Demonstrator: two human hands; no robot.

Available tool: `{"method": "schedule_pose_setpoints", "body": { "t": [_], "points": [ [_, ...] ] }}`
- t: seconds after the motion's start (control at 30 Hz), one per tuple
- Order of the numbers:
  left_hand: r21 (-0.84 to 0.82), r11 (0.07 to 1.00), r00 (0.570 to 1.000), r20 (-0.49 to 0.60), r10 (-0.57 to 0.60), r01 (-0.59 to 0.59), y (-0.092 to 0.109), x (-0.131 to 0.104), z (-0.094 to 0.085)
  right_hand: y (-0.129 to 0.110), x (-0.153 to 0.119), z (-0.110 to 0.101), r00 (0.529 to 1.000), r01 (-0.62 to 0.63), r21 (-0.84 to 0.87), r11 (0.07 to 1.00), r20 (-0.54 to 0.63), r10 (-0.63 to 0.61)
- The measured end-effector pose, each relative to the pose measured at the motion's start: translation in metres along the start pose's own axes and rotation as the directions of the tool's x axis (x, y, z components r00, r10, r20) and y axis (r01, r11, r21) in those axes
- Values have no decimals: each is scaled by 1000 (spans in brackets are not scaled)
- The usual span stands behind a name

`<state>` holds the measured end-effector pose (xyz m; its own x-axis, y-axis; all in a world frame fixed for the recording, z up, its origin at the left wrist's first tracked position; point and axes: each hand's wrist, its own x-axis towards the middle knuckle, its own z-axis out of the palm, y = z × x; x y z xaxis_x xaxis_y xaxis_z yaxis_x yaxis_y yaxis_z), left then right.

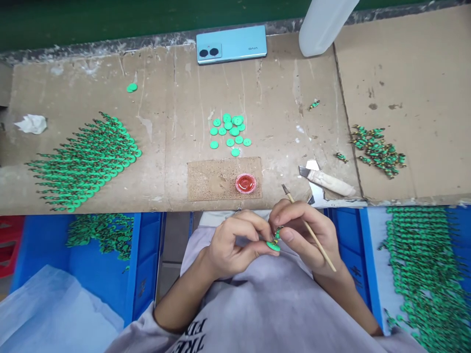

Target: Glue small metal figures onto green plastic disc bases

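Note:
My left hand [239, 242] pinches a round green base [273, 246] at its edge, just in front of my body. On that base stands a tiny green figurine [277, 234], which the thumb and fingertips of my right hand [307, 235] grip from the other side. A thin paintbrush [312, 235] also rests in my right hand, its dark tip pointing up towards the table. Nearby on the table, a small cup of red liquid [246, 183] sits on a cardboard piece [209, 181]. Beyond it lie several loose green discs [234, 131] with small holes.
Finished-looking rows of figurines on bases [88, 162] stand at the left. Loose figurines [380, 149] are heaped at the right, near a wrapped blade [327, 181]. A phone [231, 45] and a white bottle [324, 24] are at the back. Blue crates [147, 264] flank my body.

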<state>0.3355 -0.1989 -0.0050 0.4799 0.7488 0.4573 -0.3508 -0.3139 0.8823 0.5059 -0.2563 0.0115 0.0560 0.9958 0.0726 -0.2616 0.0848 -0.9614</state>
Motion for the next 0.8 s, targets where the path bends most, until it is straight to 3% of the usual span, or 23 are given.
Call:
{"method": "schedule_pose_setpoints", "body": {
  "t": [0.43,0.63,0.8],
  "points": [
    [-75,997,1000,-10,-17,16,0,-3,4,-2,0,1,1000,-15,-13,1000,11,15],
    [26,999,997,-63,41,-39,3,0,3,2,0,-2,989,140,-105,985,-30,-144],
    [124,990,997,-40,70,-64,5,-1,2,5,0,-3,975,223,-229,947,48,-218]
  ]
}}
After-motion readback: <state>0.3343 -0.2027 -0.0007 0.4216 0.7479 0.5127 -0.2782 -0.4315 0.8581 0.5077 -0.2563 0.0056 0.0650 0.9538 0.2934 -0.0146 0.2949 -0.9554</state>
